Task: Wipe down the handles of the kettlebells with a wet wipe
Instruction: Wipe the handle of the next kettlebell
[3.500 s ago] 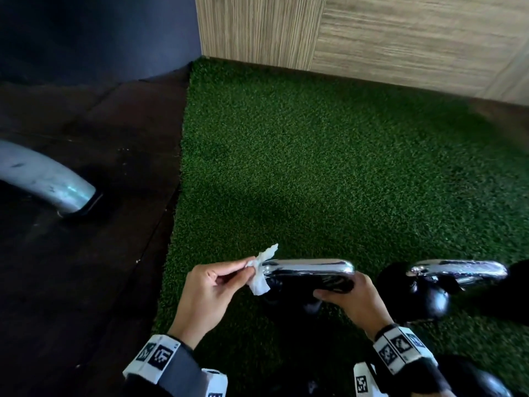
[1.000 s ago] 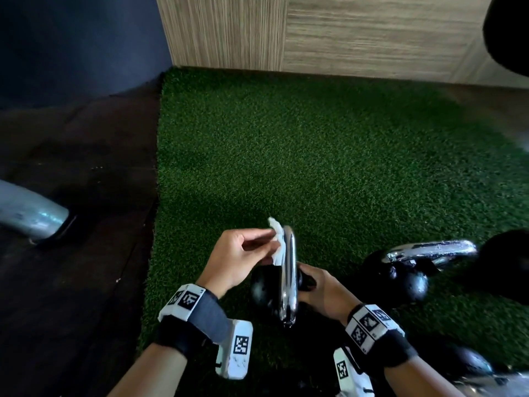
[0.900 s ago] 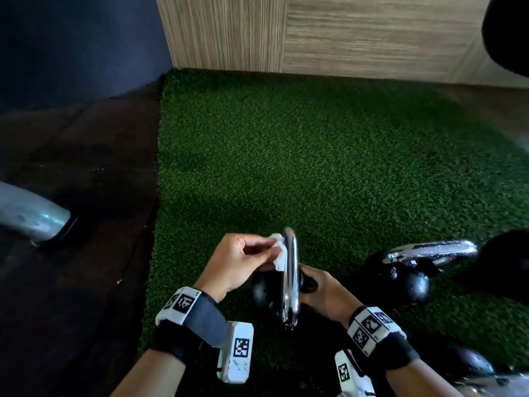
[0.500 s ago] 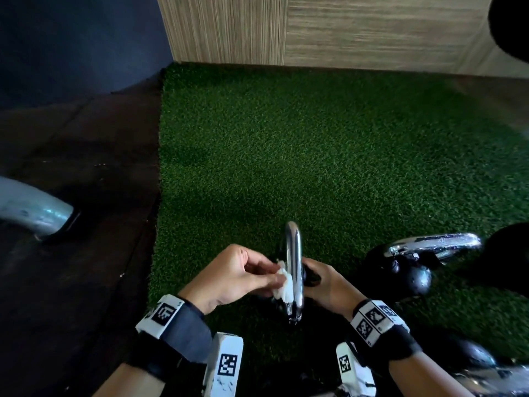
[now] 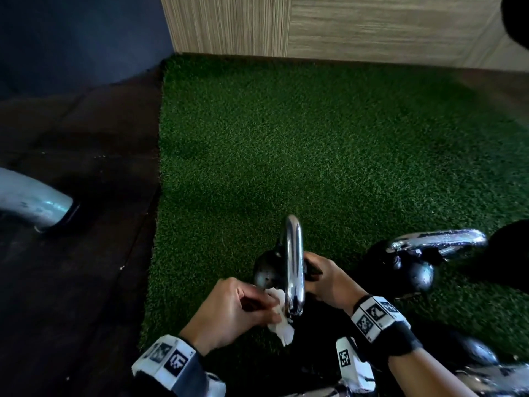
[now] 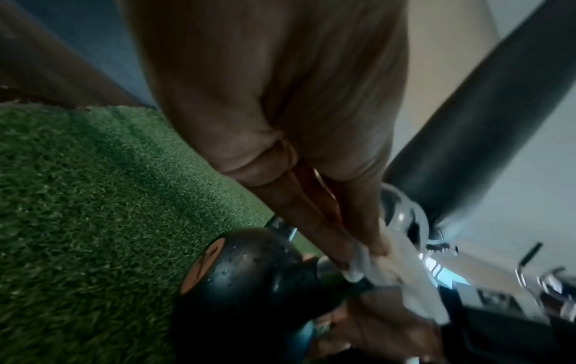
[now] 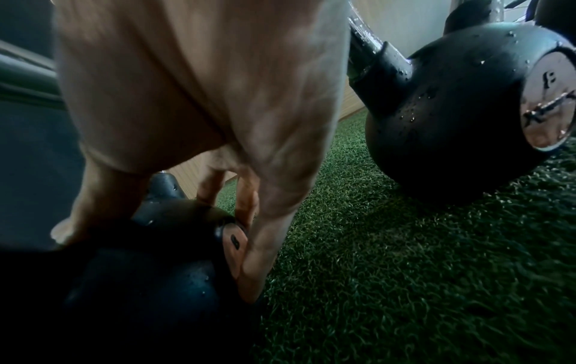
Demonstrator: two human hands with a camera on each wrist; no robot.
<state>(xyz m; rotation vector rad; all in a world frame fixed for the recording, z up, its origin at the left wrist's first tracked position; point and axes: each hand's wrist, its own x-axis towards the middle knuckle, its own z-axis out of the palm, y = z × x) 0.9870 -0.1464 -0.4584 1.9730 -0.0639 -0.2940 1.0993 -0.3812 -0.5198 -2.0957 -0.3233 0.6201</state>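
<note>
A black kettlebell [image 5: 267, 272] with a chrome handle [image 5: 294, 262] stands on green turf, its handle running away from me. My left hand [image 5: 229, 310] pinches a white wet wipe [image 5: 279, 319] against the near end of that handle; the wipe [image 6: 402, 278] also shows in the left wrist view beside the black ball [image 6: 249, 278]. My right hand [image 5: 329, 280] grips the ball from the right side, its fingers [image 7: 249, 258] curled on the ball [image 7: 149, 271]. A second kettlebell [image 5: 412, 270] with a chrome handle [image 5: 438, 239] stands to the right.
The turf mat [image 5: 315, 144] ends at a dark floor [image 5: 71, 282] on the left and a wooden wall [image 5: 343, 27] at the back. A silver pipe [image 5: 31, 204] meets the floor at far left. Another kettlebell [image 5: 481, 359] sits at the bottom right corner.
The kettlebell was turned so its handle points away from me. My left hand has slid the wipe from the far top of the handle down to its near end.
</note>
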